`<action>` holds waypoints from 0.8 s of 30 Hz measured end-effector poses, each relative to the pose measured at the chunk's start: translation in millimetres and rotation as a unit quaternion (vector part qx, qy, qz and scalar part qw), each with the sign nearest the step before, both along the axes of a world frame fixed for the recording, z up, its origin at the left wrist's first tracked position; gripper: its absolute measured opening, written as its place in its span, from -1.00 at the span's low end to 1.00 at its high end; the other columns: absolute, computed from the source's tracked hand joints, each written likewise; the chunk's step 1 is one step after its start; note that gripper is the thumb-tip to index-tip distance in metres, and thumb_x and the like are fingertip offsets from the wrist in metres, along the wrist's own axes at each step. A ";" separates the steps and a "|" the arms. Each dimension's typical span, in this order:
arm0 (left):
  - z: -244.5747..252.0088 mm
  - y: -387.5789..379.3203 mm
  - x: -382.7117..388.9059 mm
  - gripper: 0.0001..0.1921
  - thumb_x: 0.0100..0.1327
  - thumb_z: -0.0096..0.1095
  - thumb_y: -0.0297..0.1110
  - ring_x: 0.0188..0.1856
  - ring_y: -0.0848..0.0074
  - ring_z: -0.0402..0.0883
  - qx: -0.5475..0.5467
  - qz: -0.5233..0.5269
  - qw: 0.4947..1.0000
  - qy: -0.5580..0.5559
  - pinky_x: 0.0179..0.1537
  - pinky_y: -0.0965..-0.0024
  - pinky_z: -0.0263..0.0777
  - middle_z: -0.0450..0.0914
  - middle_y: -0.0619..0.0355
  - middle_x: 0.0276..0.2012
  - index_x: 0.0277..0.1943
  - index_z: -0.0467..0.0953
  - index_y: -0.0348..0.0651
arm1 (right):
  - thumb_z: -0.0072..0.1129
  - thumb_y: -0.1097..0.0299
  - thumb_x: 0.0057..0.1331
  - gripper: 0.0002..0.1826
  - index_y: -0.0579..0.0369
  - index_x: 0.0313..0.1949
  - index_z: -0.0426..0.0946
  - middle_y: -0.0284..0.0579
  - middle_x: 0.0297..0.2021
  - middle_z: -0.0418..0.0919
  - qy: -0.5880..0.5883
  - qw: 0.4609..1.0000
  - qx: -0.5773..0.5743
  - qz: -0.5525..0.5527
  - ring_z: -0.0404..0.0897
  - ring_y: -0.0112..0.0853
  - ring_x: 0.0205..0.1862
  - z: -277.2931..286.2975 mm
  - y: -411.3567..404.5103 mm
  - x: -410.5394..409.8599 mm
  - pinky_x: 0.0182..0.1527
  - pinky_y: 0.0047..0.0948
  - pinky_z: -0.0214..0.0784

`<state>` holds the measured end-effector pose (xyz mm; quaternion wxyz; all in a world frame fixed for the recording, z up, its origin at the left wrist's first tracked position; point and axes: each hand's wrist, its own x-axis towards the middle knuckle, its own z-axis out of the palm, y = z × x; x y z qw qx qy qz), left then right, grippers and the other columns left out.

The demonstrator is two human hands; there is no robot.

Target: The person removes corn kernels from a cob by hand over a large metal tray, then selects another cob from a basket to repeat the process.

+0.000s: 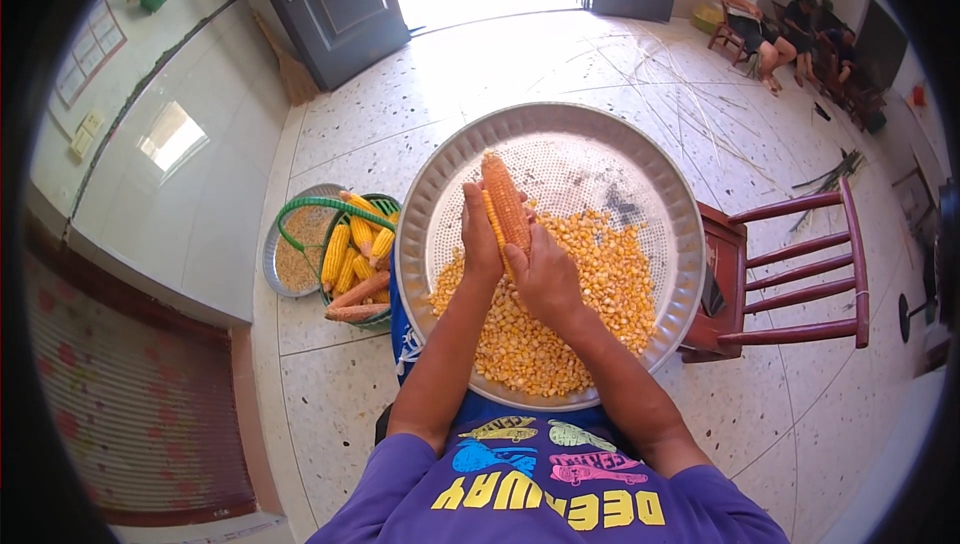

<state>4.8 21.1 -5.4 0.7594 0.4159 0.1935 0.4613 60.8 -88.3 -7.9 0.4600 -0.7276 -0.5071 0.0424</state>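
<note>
Both hands grip a partly shelled corn cob (507, 203) above a large round metal sieve pan (415, 244). My left hand (481, 233) lies along the cob's left side, its thumb pointing up. My right hand (546, 274) wraps the lower right side, with its thumb near the cob's bottom end. Most of the cob's visible face is bare, while a strip of yellow kernels remains along its left edge. Loose corn kernels (592, 296) lie in the pan beneath and beside the hands. The pan rests over my lap.
Left of the pan, a green basket (324, 278) holds yellow ears and bare cobs beside a metal tray of grain (289, 285). A red wooden chair (802, 266) stands at the right. Long thin strips (690, 94) litter the floor; people (750, 8) sit at the upper right.
</note>
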 end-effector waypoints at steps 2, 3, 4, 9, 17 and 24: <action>-1.2 0.1 -1.0 -0.24 0.53 -0.30 0.38 -0.35 0.40 0.67 0.030 0.009 0.998 0.059 -0.27 0.39 0.63 0.63 0.01 -0.32 0.03 0.45 -0.34 | 0.01 0.11 0.53 -0.53 0.34 0.12 0.32 0.37 -0.29 0.62 0.000 0.999 -0.043 0.017 0.65 0.22 -0.27 3.4 -1.4 -5.4 -0.20 0.13 0.48; -1.9 0.5 -1.6 -0.24 0.53 -0.30 0.38 -0.35 0.40 0.67 0.030 0.007 0.998 0.060 -0.27 0.39 0.63 0.63 0.01 -0.32 0.03 0.45 -0.34 | 0.01 0.11 0.53 -0.53 0.34 0.12 0.32 0.37 -0.29 0.62 0.001 0.999 -0.044 0.015 0.65 0.22 -0.27 2.9 -1.2 -5.4 -0.20 0.13 0.48; -2.3 1.5 -2.0 -0.25 0.55 -0.32 0.34 -0.36 0.40 0.67 0.029 0.010 0.997 0.075 -0.26 0.38 0.64 0.63 0.00 -0.34 0.01 0.45 -0.34 | 0.00 0.13 0.53 -0.53 0.35 0.13 0.30 0.37 -0.29 0.62 0.003 0.998 -0.056 0.023 0.64 0.22 -0.27 2.3 -0.5 -4.8 -0.21 0.14 0.48; -5.3 5.2 -2.6 -0.30 0.62 -0.39 0.23 -0.40 0.39 0.66 -0.002 0.020 0.994 0.112 -0.27 0.37 0.64 0.63 -0.01 -0.38 0.00 0.46 -0.36 | 0.00 0.14 0.53 -0.53 0.36 0.14 0.28 0.36 -0.29 0.62 0.012 0.998 -0.060 0.024 0.64 0.21 -0.27 -2.1 1.5 -9.9 -0.21 0.13 0.48; -26.5 18.7 1.1 -0.38 0.66 -0.45 0.09 -0.28 0.25 0.72 -0.148 -0.042 0.988 0.024 -0.18 0.23 0.70 0.68 -0.18 -0.21 0.08 0.41 -0.40 | 0.00 0.12 0.53 -0.56 0.32 0.10 0.31 0.35 -0.27 0.63 -0.021 0.997 -0.079 -0.005 0.65 0.21 -0.27 -3.2 2.6 -14.5 -0.20 0.11 0.48; -7.4 2.9 7.8 -0.38 0.66 -0.42 0.07 -0.12 0.28 0.68 -0.140 -0.038 0.989 0.027 -0.01 0.24 0.64 0.66 -0.15 -0.09 0.14 0.44 -0.40 | 0.03 0.07 0.52 -0.49 0.34 0.13 0.31 0.32 -0.09 0.58 0.045 0.990 -0.127 -0.041 0.65 0.19 -0.15 12.0 0.1 -3.6 -0.11 0.11 0.50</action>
